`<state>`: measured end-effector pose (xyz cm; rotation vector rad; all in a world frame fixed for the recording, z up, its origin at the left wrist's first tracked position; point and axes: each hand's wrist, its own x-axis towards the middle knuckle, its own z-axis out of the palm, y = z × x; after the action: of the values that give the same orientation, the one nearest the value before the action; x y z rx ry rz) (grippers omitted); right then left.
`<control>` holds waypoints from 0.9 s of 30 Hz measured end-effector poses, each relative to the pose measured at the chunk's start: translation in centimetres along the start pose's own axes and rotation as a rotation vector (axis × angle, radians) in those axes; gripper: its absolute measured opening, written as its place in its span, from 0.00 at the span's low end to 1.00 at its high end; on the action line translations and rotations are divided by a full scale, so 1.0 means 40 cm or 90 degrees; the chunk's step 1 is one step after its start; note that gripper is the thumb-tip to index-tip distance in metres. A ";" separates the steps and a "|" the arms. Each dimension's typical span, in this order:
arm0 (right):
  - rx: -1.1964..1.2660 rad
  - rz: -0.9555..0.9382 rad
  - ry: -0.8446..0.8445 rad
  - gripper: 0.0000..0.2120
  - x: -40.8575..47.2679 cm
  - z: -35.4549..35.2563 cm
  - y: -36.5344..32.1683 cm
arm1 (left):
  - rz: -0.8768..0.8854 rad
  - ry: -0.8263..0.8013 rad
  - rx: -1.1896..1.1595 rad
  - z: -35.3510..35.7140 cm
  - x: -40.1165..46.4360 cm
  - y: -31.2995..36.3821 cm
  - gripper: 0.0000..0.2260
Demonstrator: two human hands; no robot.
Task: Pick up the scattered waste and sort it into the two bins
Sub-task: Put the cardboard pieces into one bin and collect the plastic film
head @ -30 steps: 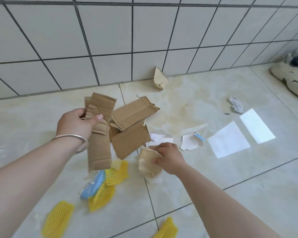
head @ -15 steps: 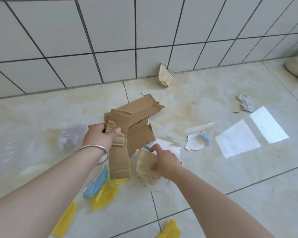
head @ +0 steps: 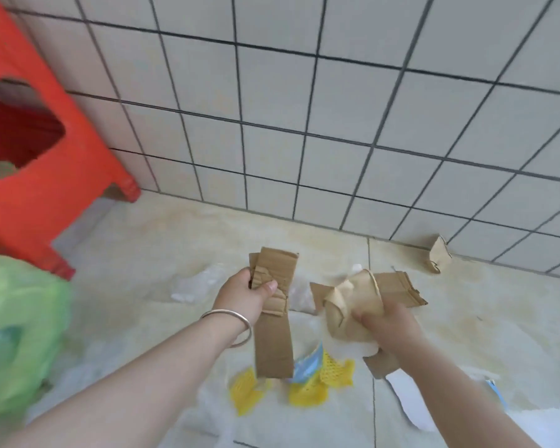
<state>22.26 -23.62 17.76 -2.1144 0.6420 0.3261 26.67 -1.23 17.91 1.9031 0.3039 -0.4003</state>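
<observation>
A green plastic bag (head: 20, 334) sits at nine o'clock below an orange plastic stool (head: 46, 176) at ten. The left hand (head: 246, 294) grips long brown cardboard strips (head: 272, 318), their long axis twelve to six. The right hand (head: 388, 321) clutches a crumpled tan paper cup (head: 353, 308) with torn cardboard (head: 398, 287). Bare cream floor tile (head: 162, 247) lies toward the wall.

Cardboard strips (head: 274, 331): matt brown, torn edges rough; crumpled paper cup (head: 353, 307): matt tan, creased. Foam netting (head: 307, 388): yellow, open mesh; bracelet (head: 236, 318): polished metal. Floor tile (head: 162, 250): glossy, stained; stool (head: 29, 176): smooth red plastic; bag (head: 17, 334): thin green plastic.
</observation>
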 end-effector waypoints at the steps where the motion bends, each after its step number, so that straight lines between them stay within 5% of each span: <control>1: 0.002 -0.020 -0.005 0.02 -0.019 0.035 -0.052 | 0.004 0.028 0.001 -0.060 -0.019 0.001 0.03; 12: 0.099 -0.163 -0.153 0.10 -0.246 0.538 -0.603 | 0.008 0.375 -0.058 -0.766 -0.156 -0.092 0.10; 19: 0.167 -0.215 -0.200 0.12 -0.373 0.848 -0.795 | 0.042 0.580 0.001 -1.032 -0.187 -0.188 0.10; 27: 0.190 -0.245 -0.250 0.20 -0.412 1.077 -0.797 | 0.060 0.522 -0.028 -1.119 -0.175 -0.349 0.10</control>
<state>26.36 32.14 21.77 -1.7700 0.0437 0.3878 20.65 45.42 23.71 1.9486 0.7429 0.4725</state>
